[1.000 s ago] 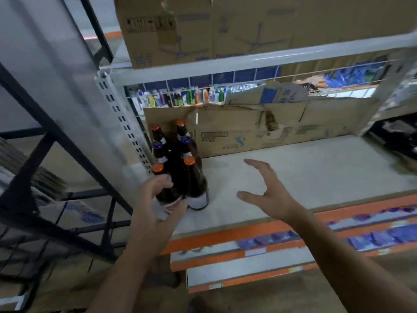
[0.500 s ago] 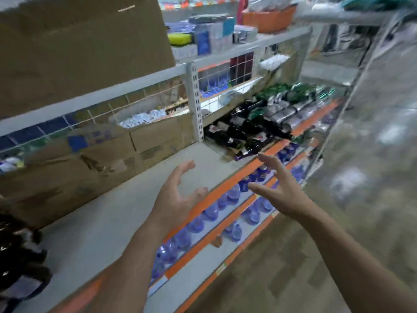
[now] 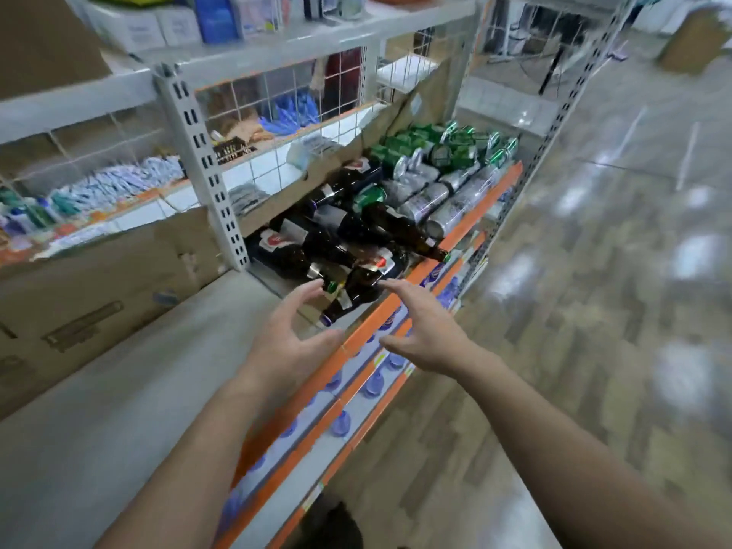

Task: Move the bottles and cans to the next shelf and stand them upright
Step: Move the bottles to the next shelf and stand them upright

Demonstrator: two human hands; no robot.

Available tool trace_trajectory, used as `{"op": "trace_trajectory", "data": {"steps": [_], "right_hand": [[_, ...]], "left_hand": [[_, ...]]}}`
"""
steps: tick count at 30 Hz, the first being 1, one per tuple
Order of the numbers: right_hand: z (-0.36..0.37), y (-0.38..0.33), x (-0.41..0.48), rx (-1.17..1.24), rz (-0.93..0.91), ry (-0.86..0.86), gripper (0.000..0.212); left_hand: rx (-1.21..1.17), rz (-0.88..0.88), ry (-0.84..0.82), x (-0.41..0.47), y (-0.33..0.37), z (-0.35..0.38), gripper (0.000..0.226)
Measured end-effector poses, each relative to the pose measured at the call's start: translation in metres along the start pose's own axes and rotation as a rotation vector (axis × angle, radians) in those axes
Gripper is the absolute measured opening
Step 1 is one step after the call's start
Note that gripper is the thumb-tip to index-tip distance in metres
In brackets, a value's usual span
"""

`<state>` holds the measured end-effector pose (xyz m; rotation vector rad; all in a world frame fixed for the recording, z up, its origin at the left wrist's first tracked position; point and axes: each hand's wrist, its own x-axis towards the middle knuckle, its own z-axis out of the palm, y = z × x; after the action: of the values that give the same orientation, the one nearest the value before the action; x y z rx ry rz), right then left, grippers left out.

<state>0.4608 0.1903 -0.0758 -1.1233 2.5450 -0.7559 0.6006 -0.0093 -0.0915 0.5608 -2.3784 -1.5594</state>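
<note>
1. Both hands have moved forward since half a second ago and now sit at the near end of the bottle pile, which has come much closer in view.
2. Left hand is spread, fingers curved, thumb apart; its fingertips are just beside the green cap of one lying bottle, and I cannot tell if they touch it.
3. Right hand is also spread, palm turned inward, holding nothing, index finger near the shoulder of the front bottle.
4. That front bottle lies on its side between the two hands, neck pointing toward the shelf edge, which is orange.
5. More brown bottles lie tumbled behind it, on the same shelf.
6. Further along, silver cans and green cans lie on their sides, piled together.
7. An upright post separates this bay from the near shelf, which is bare grey board here.
8. Cardboard stands along the back of that near shelf.
9. Below, blue-capped bottles show on the lower shelf.
</note>
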Motion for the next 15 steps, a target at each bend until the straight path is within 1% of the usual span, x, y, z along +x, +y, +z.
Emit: {"op": "trace_trajectory", "data": {"steps": [3, 5, 8, 10, 12, 15], "right_hand": [[0.011, 0.022, 0.038, -0.171, 0.026, 0.026, 0.083], [0.018, 0.034, 0.059, -0.274, 0.022, 0.011, 0.088], [0.026, 0.051, 0.097, -0.417, -0.060, -0.055, 0.096], [0.028, 0.060, 0.124, -0.479, -0.117, -0.103, 0.091], [0.033, 0.069, 0.143, -0.545, -0.179, -0.116, 0.085], [0.040, 0.078, 0.156, -0.627, -0.298, -0.124, 0.088]], "left_hand": [[-0.013, -0.074, 0.011, 0.028, -0.013, 0.008, 0.077], [-0.017, -0.114, 0.006, 0.037, -0.019, 0.012, 0.077], [0.023, -0.165, -0.005, 0.049, -0.031, 0.021, 0.077], [0.070, -0.178, 0.010, 0.056, -0.039, 0.026, 0.080], [0.079, -0.216, 0.048, 0.059, -0.042, 0.029, 0.082], [0.054, -0.268, 0.154, 0.056, -0.036, 0.035, 0.081]]}}
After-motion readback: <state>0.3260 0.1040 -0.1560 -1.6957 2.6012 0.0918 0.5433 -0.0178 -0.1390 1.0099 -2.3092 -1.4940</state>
